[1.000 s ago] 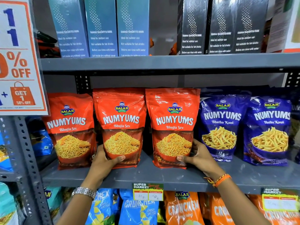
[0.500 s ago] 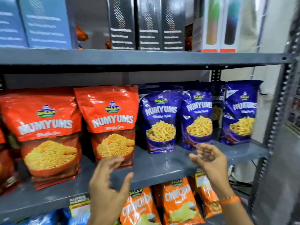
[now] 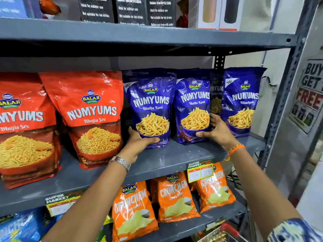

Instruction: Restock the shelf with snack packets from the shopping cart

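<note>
On the middle grey shelf (image 3: 174,159) stand upright pouches branded "BALAJI WAFERS NUMYUMS". Two orange-red ones on the left read "Bhujia Sev" and picture a bowl of thin yellow sev: one cut off by the frame edge (image 3: 22,126) and one just right of it (image 3: 89,116). To their right stand blue-purple pouches reading "Bhatha Kani", each picturing a bowl of yellow sticks; two of them carry a "70/-" corner flash.

The left hand (image 3: 138,142) grips the bottom left corner of the first blue pouch (image 3: 150,105), thumb across its front and fingers hidden behind it. The right hand (image 3: 218,131) grips the lower right edge of the second blue pouch (image 3: 193,105), thumb on the front and fingers wrapped behind. Both pouches rest on the shelf. A darker pouch (image 3: 216,96) sits further back between the second and the third blue pouch (image 3: 243,100).

The lower shelf holds orange "BALAJI CRUNCHEM" packets (image 3: 173,196) picturing chips, with blue packets (image 3: 19,226) at far left. Yellow "SUPER MARKET" price tags (image 3: 200,170) clip to the shelf edge; their prices are unreadable. The top shelf carries black boxes (image 3: 132,11) printed "Not suitable for hot drinks". A sign (image 3: 309,95) on the right reads "BUY GET FREE". A wire cart corner with a red handle (image 3: 229,228) shows at the bottom
</note>
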A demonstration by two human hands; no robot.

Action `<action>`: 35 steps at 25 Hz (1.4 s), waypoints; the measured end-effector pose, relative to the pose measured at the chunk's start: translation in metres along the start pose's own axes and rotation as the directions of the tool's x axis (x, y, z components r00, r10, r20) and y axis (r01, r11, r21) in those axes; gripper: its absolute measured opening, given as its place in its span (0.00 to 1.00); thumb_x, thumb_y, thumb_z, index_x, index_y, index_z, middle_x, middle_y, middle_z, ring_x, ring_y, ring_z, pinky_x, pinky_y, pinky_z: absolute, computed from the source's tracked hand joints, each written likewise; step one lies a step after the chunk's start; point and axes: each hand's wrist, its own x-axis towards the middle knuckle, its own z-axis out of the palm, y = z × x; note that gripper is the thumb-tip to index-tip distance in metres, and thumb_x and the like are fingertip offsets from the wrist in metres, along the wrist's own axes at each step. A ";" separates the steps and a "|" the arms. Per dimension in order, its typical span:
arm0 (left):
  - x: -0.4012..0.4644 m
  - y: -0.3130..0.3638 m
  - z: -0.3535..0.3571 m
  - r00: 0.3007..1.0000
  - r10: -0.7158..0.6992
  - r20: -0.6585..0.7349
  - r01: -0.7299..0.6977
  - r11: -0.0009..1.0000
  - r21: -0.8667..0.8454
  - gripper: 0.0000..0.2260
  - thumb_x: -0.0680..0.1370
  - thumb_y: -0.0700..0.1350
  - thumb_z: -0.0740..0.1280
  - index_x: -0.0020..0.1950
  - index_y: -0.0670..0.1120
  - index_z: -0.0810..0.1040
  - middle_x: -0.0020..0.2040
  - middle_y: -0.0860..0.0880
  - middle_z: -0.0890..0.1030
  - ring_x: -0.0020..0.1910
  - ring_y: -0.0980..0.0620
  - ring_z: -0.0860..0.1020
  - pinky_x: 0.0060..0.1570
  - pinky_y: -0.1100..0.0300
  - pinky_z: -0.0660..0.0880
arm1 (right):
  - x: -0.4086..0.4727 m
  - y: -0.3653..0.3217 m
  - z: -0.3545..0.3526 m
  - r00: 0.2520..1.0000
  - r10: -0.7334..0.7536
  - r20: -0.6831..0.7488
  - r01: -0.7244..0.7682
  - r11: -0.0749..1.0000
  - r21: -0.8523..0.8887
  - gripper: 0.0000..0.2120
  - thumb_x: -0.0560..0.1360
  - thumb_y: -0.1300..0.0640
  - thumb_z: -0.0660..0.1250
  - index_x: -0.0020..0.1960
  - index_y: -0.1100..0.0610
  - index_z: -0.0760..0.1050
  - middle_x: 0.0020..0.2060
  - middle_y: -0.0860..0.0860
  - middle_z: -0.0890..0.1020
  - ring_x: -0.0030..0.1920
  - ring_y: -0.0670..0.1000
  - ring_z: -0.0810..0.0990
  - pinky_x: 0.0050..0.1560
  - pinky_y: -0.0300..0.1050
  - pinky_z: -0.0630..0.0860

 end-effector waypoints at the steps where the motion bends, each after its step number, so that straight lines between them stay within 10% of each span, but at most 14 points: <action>1: 0.006 -0.001 0.000 0.999 -0.002 -0.035 0.001 0.999 -0.035 0.50 0.65 0.39 0.84 0.79 0.41 0.56 0.73 0.44 0.73 0.70 0.47 0.74 0.69 0.54 0.72 | 0.005 0.000 0.001 1.000 -0.011 0.027 0.011 1.000 0.012 0.55 0.49 0.49 0.86 0.71 0.55 0.66 0.64 0.49 0.79 0.67 0.52 0.76 0.58 0.35 0.78; 6: 0.018 -0.010 -0.001 0.997 0.041 -0.062 -0.046 0.996 -0.081 0.27 0.69 0.38 0.81 0.64 0.47 0.74 0.65 0.44 0.82 0.56 0.51 0.82 0.56 0.58 0.77 | 0.017 -0.002 0.002 1.000 -0.005 0.014 0.004 0.996 0.084 0.43 0.60 0.63 0.84 0.70 0.59 0.68 0.59 0.56 0.82 0.58 0.52 0.83 0.51 0.39 0.82; 12: 0.009 -0.017 -0.001 0.991 0.117 -0.072 -0.112 0.992 0.062 0.30 0.68 0.46 0.82 0.67 0.47 0.75 0.62 0.49 0.84 0.62 0.48 0.82 0.64 0.48 0.79 | 0.011 -0.004 -0.006 0.999 -0.005 0.034 0.002 0.998 0.067 0.31 0.54 0.54 0.84 0.55 0.52 0.78 0.46 0.46 0.89 0.49 0.44 0.87 0.47 0.35 0.84; 27: -0.024 -0.020 -0.011 0.969 0.210 -0.133 -0.175 0.956 0.238 0.28 0.66 0.58 0.81 0.61 0.52 0.77 0.59 0.53 0.85 0.58 0.51 0.83 0.60 0.50 0.81 | -0.006 -0.009 -0.031 0.993 0.060 0.097 -0.070 0.992 0.106 0.29 0.68 0.71 0.78 0.66 0.63 0.73 0.58 0.60 0.84 0.57 0.54 0.84 0.63 0.56 0.79; 35: -0.028 -0.017 -0.010 0.964 0.220 -0.147 -0.182 0.955 0.234 0.30 0.65 0.60 0.81 0.60 0.51 0.75 0.59 0.52 0.85 0.58 0.49 0.83 0.59 0.48 0.81 | -0.011 -0.015 -0.029 0.996 0.029 0.085 -0.034 0.998 0.059 0.28 0.66 0.69 0.79 0.63 0.56 0.74 0.59 0.58 0.83 0.59 0.51 0.83 0.47 0.36 0.82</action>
